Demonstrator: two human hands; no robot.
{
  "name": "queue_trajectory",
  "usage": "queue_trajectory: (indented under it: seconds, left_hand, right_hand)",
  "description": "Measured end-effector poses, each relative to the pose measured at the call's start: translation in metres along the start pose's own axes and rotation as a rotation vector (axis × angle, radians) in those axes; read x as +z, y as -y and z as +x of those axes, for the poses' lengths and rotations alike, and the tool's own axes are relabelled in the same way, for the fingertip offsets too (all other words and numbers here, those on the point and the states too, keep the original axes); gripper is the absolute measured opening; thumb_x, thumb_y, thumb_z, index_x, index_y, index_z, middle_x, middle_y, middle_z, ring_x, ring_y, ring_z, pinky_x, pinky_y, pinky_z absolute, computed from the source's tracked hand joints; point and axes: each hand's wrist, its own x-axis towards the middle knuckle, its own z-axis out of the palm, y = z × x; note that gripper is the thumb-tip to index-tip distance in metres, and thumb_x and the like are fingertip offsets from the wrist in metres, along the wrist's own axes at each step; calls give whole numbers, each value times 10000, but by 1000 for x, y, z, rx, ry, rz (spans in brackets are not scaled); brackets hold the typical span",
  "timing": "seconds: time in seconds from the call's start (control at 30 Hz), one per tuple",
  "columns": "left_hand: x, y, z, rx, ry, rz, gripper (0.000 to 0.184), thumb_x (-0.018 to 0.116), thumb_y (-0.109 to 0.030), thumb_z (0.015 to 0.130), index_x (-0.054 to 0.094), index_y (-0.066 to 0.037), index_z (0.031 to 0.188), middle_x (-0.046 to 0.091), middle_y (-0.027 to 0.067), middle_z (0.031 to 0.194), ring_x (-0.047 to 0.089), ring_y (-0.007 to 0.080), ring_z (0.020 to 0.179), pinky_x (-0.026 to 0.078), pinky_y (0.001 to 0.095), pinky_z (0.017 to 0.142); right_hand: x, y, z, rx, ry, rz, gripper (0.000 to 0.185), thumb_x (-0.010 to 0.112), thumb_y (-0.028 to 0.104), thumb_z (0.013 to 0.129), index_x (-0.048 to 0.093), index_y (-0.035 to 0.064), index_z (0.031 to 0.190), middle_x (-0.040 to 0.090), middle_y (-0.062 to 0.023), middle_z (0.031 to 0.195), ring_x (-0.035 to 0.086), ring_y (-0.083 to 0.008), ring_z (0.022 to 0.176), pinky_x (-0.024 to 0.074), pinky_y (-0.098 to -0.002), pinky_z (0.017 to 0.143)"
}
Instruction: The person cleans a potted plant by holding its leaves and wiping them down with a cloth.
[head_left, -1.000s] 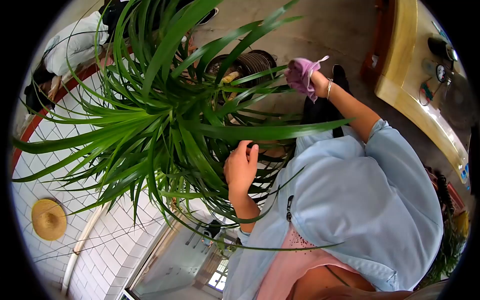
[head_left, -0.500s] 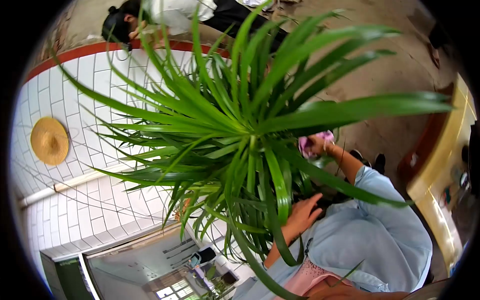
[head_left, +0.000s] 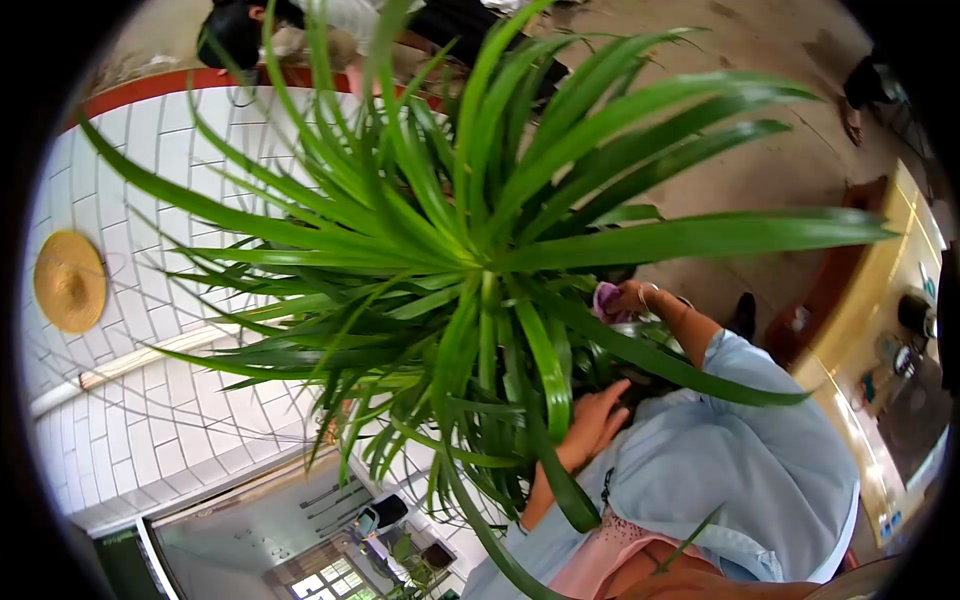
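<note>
A large potted-type plant with long, strap-like green leaves (head_left: 480, 250) fills the middle of the view; its base is hidden by foliage. On its right side, my right hand (head_left: 632, 298) is closed on a crumpled pink-purple cloth (head_left: 606, 300) among the leaves. My left hand (head_left: 598, 425) lies lower, among the drooping leaves, with its fingers stretched out and apart. Long leaves cross in front of its wrist and forearm. Whether the left palm presses on a leaf, I cannot tell.
A white tiled wall (head_left: 150, 190) with a straw hat (head_left: 70, 281) is at left. Another person (head_left: 430, 35) bends at the top. A yellow-topped counter (head_left: 850, 400) holding small items stands right. A doorway (head_left: 250, 530) shows lower left.
The view has shifted slightly, with the hat further left and more of the counter showing. My right hand still has the cloth, which shows less. My left hand's fingers are slightly closer together.
</note>
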Motion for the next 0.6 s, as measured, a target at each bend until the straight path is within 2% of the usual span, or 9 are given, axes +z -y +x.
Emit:
queue_trajectory:
  seconds: [0.03, 0.1, 0.17, 0.23, 0.33, 0.37, 0.5, 0.57, 0.6]
  left_hand:
    - [2, -2, 2, -19, -4, -1, 496, 590, -130, 879, 421, -115, 1345, 628, 195, 985, 585, 395, 910, 464, 436, 773]
    - [2, -15, 9, -9, -71, 62, 458, 592, -127, 875, 436, -93, 1304, 627, 194, 965, 585, 403, 888, 465, 441, 757]
    - [1, -30, 18, -94, -17, 77, 397, 602, -118, 868, 460, -66, 1236, 622, 197, 946, 583, 405, 869, 464, 440, 737]
    - [3, -44, 24, -131, -62, 108, 225, 615, -105, 860, 521, -29, 1050, 621, 195, 909, 581, 403, 845, 457, 443, 710]
    - [8, -56, 30, -166, -95, 81, 165, 621, -115, 862, 544, -26, 979, 621, 196, 898, 591, 389, 833, 460, 434, 695]
    - [10, -56, 30, -149, -58, 113, 352, 608, -143, 857, 489, -30, 1168, 636, 202, 945, 593, 407, 864, 464, 483, 713]
    - [18, -81, 40, -174, -52, 187, 252, 596, -162, 867, 543, -15, 1065, 616, 215, 959, 583, 412, 887, 471, 471, 752]
    - [26, -86, 44, -104, -91, 184, 328, 620, -157, 870, 571, -43, 1173, 611, 190, 872, 581, 366, 789, 469, 411, 697]
    - [29, -86, 46, -93, -97, 209, 341, 611, -171, 877, 566, -47, 1192, 619, 200, 916, 592, 367, 823, 477, 408, 728]
  right_hand:
    - [-5, -13, 5, -28, 26, -86, 469, 742, 290, 775, 642, -31, 1102, 691, -121, 1023, 680, -225, 864, 544, -359, 715]
    - [-17, -13, -16, 60, 69, -142, 450, 740, 293, 771, 658, -30, 1072, 689, -114, 1035, 671, -216, 897, 536, -359, 744]
    - [-22, -45, -17, 47, 66, -169, 449, 724, 325, 775, 669, -27, 1049, 687, -152, 1016, 661, -217, 896, 524, -362, 743]
    - [-24, -74, -18, 61, 62, -417, 421, 701, 366, 766, 694, 12, 992, 709, -106, 910, 638, -193, 790, 504, -347, 729]
    - [-38, -83, -71, 32, 11, -413, 434, 688, 396, 766, 698, 5, 953, 701, -147, 864, 640, -207, 759, 508, -354, 700]
    - [-45, -82, -91, -17, -27, -418, 446, 687, 410, 760, 698, 2, 939, 697, -159, 848, 642, -213, 748, 510, -356, 691]
    - [-77, -74, -169, 55, -51, -420, 479, 702, 427, 737, 690, -12, 929, 692, -150, 820, 649, -219, 736, 511, -361, 671]
    - [-90, -103, -182, 110, -51, -373, 467, 713, 412, 735, 690, -7, 939, 697, -128, 819, 646, -211, 733, 509, -344, 672]
    - [-98, -112, -193, 63, -32, -309, 455, 716, 400, 736, 690, -3, 944, 699, -117, 828, 646, -206, 739, 508, -340, 677]
